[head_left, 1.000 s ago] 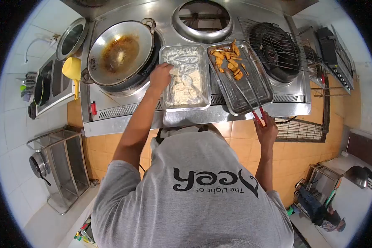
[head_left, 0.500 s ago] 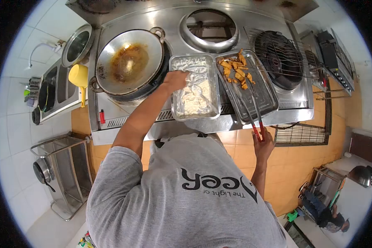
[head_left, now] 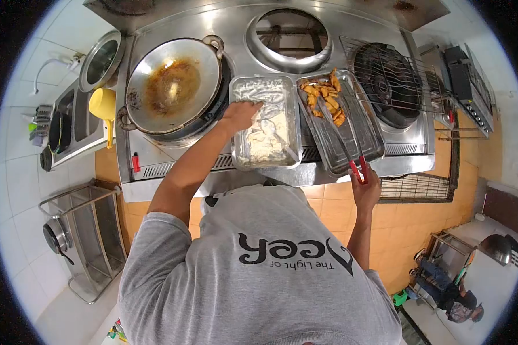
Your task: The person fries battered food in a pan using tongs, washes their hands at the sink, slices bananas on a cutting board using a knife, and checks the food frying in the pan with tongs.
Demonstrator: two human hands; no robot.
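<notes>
My left hand [head_left: 243, 115] reaches across the left side of a metal tray [head_left: 235, 150], palm down. Its fingers stretch over the pale, flour-like coating [head_left: 269, 145] inside; whether they touch it is hard to see. A spoon-like utensil [head_left: 282, 142] lies in that coating. My right hand [head_left: 367, 190] is closed around the red handles of metal tongs [head_left: 344, 141]. The tong tips are among orange-brown fried pieces [head_left: 322, 95] at the far end of a second, darker metal tray [head_left: 369, 150]. Left of the trays, a large wok [head_left: 175, 86] contains brownish oil.
A round burner ring [head_left: 288, 40] lies behind the trays. A wire rack [head_left: 385, 72] covers the burner at right. A yellow dipper [head_left: 102, 103] sits by the sink at left, and a red lighter [head_left: 136, 162] on the stove front. Another person [head_left: 452, 296] is far off, lower right.
The tongs have moved forward, their tips now among the fried pieces, which look more bunched together. My left hand has stayed over the floury tray, fingers stretched slightly more. The whole view has shifted slightly.
</notes>
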